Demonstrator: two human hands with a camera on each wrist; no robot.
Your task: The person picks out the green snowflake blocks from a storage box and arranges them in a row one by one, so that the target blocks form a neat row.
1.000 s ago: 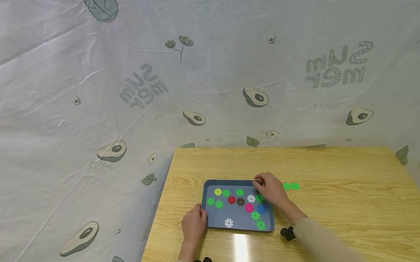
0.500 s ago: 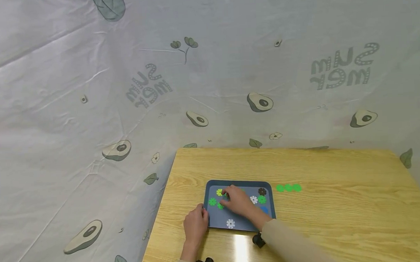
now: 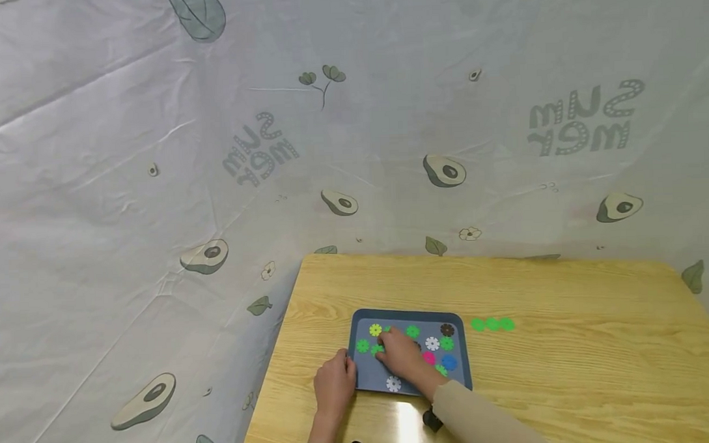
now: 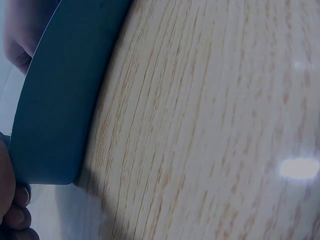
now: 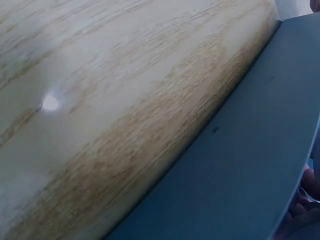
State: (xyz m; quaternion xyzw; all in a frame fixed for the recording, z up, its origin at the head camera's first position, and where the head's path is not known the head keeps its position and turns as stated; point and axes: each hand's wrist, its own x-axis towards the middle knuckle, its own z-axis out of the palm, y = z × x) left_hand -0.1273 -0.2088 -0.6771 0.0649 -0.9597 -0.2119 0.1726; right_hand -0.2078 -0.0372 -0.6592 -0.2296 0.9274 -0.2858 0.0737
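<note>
A blue-grey tray [image 3: 369, 376] lies on the wooden table, holding several flat, notched plastic discs. My left hand [image 3: 335, 381] grips its left wall, thumb [image 4: 6, 182] on the inner side and curled fingers [image 4: 16, 217] outside. My right hand [image 3: 403, 358] is over the left-middle of the tray, fingers bent down among green discs [image 3: 377, 350]; whether it pinches one I cannot tell. Near it are a yellow disc [image 3: 375, 329], a white disc [image 3: 432, 343], a pink disc [image 3: 429, 358] and a blue disc [image 3: 449, 362]. A brown disc [image 3: 447, 330] sits in the far right corner.
Three green discs [image 3: 492, 324] stand in a row on the table [image 3: 570, 357], right of the tray. Another white disc [image 3: 393, 384] lies near the tray's front wall. A printed curtain [image 3: 386, 116] hangs behind and left of the table.
My right hand has gone from the tray's far right corner leftward to the green discs. The brown disc in that corner has come into view. My left hand stays on the tray wall.
</note>
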